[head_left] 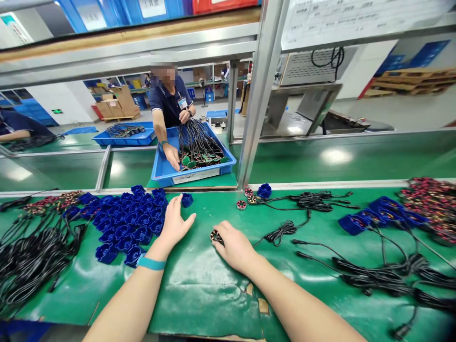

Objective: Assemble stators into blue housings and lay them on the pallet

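My right hand (pixel 233 247) is closed on a small round coil part (pixel 215 236), dark with a ring of light spots, just above or on the green mat. A bundled black cable (pixel 281 232) lies to its right; I cannot tell whether it joins that part. My left hand (pixel 174 222) is open, thumb spread, its fingertips beside a single blue plastic cup (pixel 186 199). Whether they touch it is unclear. Left of that hand several blue plastic cups (pixel 124 218) are crowded together.
Black cables (pixel 32 261) pile up at far left. On the right lie blue cups with coil parts (pixel 370 216), more cables (pixel 377 273) and a heap of red coil parts (pixel 431 206). A metal post (pixel 261 95) rises ahead. Across the bench, a co-worker (pixel 169 102) handles a blue tray (pixel 194 178).
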Demonstrator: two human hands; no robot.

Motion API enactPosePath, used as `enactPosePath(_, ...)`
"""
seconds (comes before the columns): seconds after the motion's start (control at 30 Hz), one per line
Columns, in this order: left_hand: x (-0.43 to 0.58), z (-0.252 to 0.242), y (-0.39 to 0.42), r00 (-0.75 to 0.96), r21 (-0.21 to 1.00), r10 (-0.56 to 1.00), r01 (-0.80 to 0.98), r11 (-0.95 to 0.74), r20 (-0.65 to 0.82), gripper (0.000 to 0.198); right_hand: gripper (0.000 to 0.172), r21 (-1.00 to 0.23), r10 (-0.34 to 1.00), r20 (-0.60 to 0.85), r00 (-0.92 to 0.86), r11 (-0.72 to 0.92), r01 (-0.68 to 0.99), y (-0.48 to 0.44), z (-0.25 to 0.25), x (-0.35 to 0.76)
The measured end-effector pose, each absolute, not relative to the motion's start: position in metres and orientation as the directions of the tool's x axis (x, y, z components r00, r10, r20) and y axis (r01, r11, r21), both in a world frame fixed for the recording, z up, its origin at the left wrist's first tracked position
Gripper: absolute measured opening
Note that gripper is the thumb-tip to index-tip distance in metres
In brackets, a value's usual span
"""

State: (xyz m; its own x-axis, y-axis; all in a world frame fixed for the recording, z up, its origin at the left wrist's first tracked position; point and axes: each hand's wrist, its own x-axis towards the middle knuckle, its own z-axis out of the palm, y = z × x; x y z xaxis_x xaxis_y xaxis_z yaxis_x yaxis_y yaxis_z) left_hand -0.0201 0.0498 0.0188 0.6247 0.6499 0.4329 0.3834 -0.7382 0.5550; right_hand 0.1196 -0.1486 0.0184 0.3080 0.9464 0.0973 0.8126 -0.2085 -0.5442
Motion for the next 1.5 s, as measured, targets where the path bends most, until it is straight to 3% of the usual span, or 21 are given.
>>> enactPosePath(0.17,-0.01,-0.007,0.077,0.585,0.487,0.666,0.46,-0.742,0.463,0.08,0.059,-0.488,0.925,0.028,0.379,-0.318,0.813,-0.144,0.025,0.107)
enactPosePath(0.27,-0.002,-0.015,0.093,0.521,0.483,0.654,0.44,-0.757,0.549,0.073,0.044,-0.455,0.904,-0.007,0.427,-0.383,0.804,-0.142,0.025,0.102)
enactPosePath(0.37,0.002,-0.017,0.103,0.574,0.484,0.606,0.372,-0.792,0.55,0.049,0.026,-0.442,0.908,-0.025,0.418,-0.385,0.81,-0.142,0.022,0.101)
enactPosePath(0.43,0.002,-0.018,0.101,0.589,0.484,0.6,0.366,-0.795,0.542,0.03,0.027,-0.458,0.916,-0.01,0.401,-0.36,0.812,-0.143,0.022,0.101)
enactPosePath(0.5,0.002,-0.018,0.094,0.577,0.479,0.607,0.378,-0.792,0.547,0.023,0.036,-0.475,0.912,0.008,0.41,-0.357,0.804,-0.144,0.022,0.1)
enactPosePath(0.57,0.002,-0.016,0.086,0.575,0.475,0.6,0.372,-0.797,0.557,0.029,0.043,-0.47,0.899,0.007,0.438,-0.384,0.795,-0.143,0.023,0.099)
enactPosePath(0.7,0.003,-0.011,0.075,0.644,0.5,0.581,0.335,-0.799,0.497,0.044,0.028,-0.444,0.894,-0.02,0.448,-0.41,0.797,-0.139,0.023,0.099)
enactPosePath(0.83,0.0,-0.006,0.064,0.704,0.421,0.571,0.406,-0.811,0.423,0.051,0.025,-0.458,0.902,-0.004,0.432,-0.385,0.801,-0.14,0.022,0.099)
enactPosePath(1.0,-0.012,0.009,0.048,0.756,0.439,0.596,0.454,-0.776,0.271,0.086,0.024,-0.459,0.911,-0.002,0.413,-0.367,0.809,-0.141,0.019,0.095)
enactPosePath(1.13,-0.023,0.023,0.044,0.863,0.511,0.48,0.345,-0.787,0.157,0.069,0.021,-0.492,0.909,0.018,0.417,-0.355,0.795,-0.145,0.015,0.101)
enactPosePath(1.27,-0.021,0.022,0.036,0.865,0.56,0.477,0.319,-0.765,0.158,0.047,0.021,-0.605,0.881,0.116,0.458,-0.303,0.736,-0.152,0.015,0.119)
enactPosePath(1.4,-0.013,0.016,0.02,0.867,0.603,0.457,0.259,-0.755,0.2,0.071,0.029,-0.73,0.811,0.297,0.504,-0.147,0.668,-0.16,0.021,0.132)
enactPosePath(1.5,-0.011,0.016,0.011,0.903,0.651,0.396,0.199,-0.733,0.17,0.068,0.03,-0.779,0.797,0.351,0.491,-0.042,0.625,-0.163,0.026,0.131)
